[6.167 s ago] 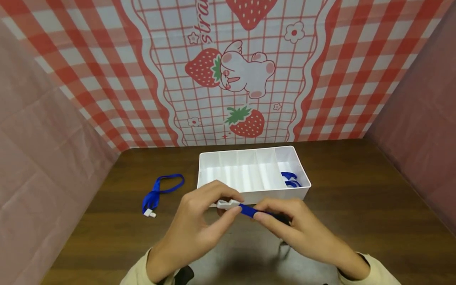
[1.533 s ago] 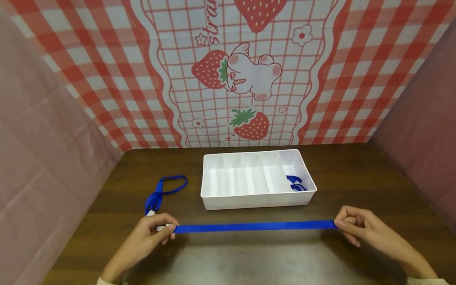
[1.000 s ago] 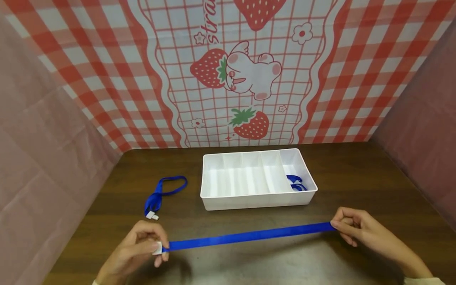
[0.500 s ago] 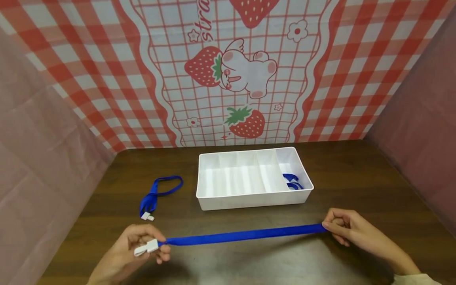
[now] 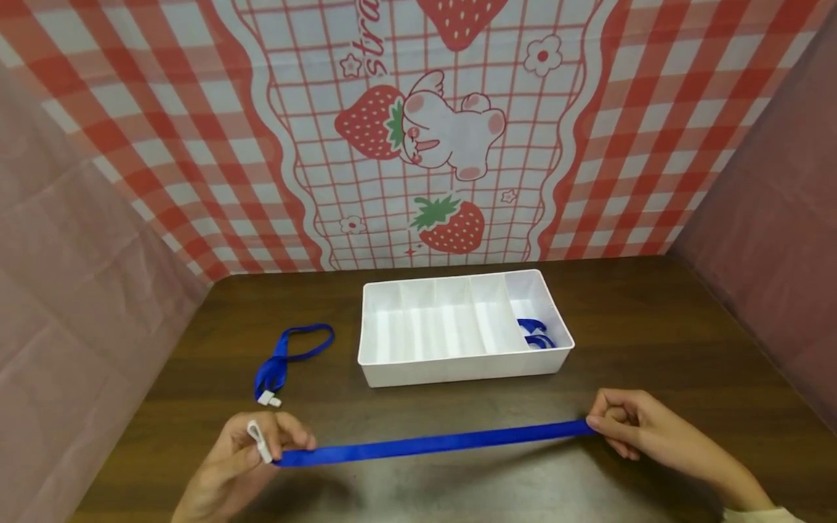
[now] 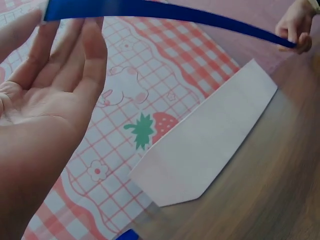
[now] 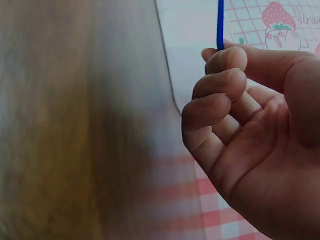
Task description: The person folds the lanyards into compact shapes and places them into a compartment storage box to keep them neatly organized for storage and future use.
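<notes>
A blue lanyard [image 5: 431, 444] stretches between both hands above the front of the table, nearly straight. At its left end, my left hand [image 5: 238, 461] pinches it by the white plastic clip [image 5: 259, 441], whose loop points up. My right hand [image 5: 644, 436] pinches the other end between thumb and index finger, the remaining fingers curled in. In the left wrist view the strap [image 6: 150, 11] runs from my left fingertips to the far hand. A second blue lanyard [image 5: 280, 363] with a white clip lies folded on the table at left.
Behind the strap stands a white divided box [image 5: 458, 370]; its rightmost compartment contains blue lanyard loops [image 5: 538, 340]. The brown wooden table [image 5: 654, 327] meets a strawberry-print cloth [image 5: 451, 138] at the back, with pink cloth at both sides.
Earlier, both hands were close together at the clip; they then spread, drawing the lanyard out between them. Over the last second the left hand has turned, swinging the clip's loop upward.
</notes>
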Motion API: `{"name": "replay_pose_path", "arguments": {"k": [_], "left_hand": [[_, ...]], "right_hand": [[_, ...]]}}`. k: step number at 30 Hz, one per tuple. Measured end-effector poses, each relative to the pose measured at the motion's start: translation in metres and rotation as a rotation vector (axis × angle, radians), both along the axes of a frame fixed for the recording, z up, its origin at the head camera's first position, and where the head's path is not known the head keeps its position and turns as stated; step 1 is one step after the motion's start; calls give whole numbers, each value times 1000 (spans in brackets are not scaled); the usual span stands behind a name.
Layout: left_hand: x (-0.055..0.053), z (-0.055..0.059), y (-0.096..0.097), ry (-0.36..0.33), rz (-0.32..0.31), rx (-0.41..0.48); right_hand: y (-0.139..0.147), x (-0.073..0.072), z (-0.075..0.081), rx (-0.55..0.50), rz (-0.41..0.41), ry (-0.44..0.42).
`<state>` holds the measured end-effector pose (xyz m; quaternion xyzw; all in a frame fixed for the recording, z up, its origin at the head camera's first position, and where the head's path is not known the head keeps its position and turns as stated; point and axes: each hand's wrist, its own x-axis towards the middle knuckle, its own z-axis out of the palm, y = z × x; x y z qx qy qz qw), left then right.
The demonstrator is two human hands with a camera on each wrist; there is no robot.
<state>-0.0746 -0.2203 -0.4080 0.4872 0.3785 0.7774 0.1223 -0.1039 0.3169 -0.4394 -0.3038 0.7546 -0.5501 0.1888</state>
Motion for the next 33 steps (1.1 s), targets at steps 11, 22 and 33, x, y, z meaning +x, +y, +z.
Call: {"name": "replay_pose_path", "arguments": {"k": [11, 22, 33], "left_hand": [[-3, 0, -3, 74, 108, -30], [-1, -12, -11, -120, 189, -176], [4, -9, -6, -168, 435, -421]], "right_hand": [[-4, 7, 9, 53, -51, 52], [-11, 15, 19, 190, -244, 194], [-23, 19, 24, 163, -487, 260]]}}
